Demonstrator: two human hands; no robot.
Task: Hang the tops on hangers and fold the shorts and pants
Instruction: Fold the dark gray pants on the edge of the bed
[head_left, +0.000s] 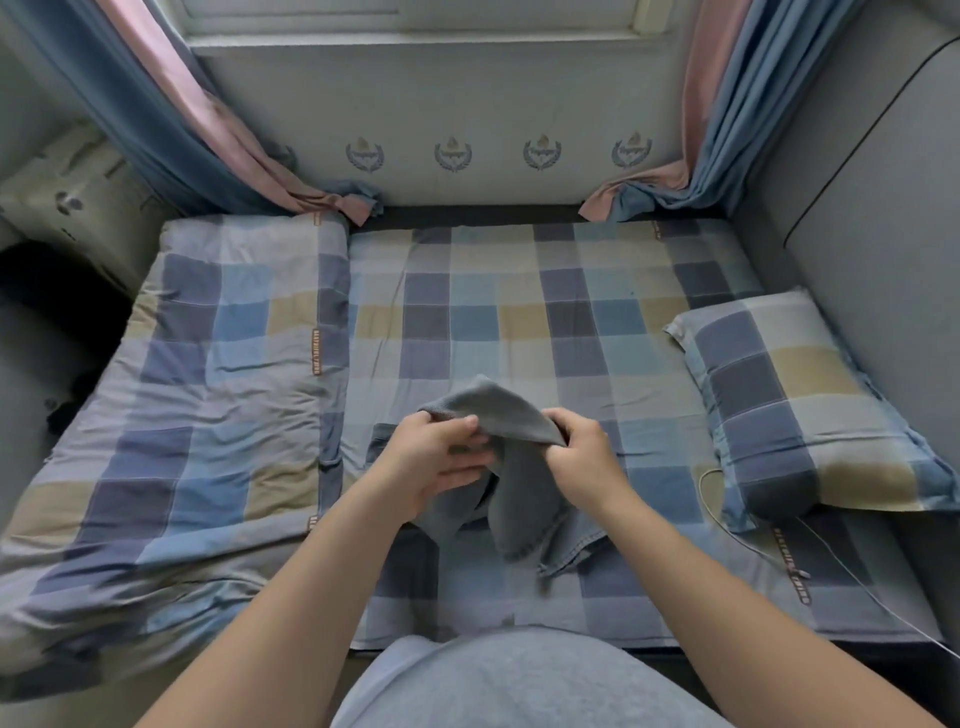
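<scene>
A grey knitted garment (519, 483) hangs bunched above the checked bed (519, 312) in the middle of the view, its lower part drooping toward the sheet. My left hand (436, 457) grips its left side, fingers curled into the cloth. My right hand (582, 452) pinches the top edge on the right. A piece of blue denim (576, 545) lies on the sheet just under the garment. No hanger is in sight.
A folded checked quilt (208, 415) covers the bed's left half. A checked pillow (810, 415) lies at the right beside a grey padded headboard (872, 234). A thin white cable (841, 571) trails over the sheet at the right. Curtains (208, 130) hang at both back corners.
</scene>
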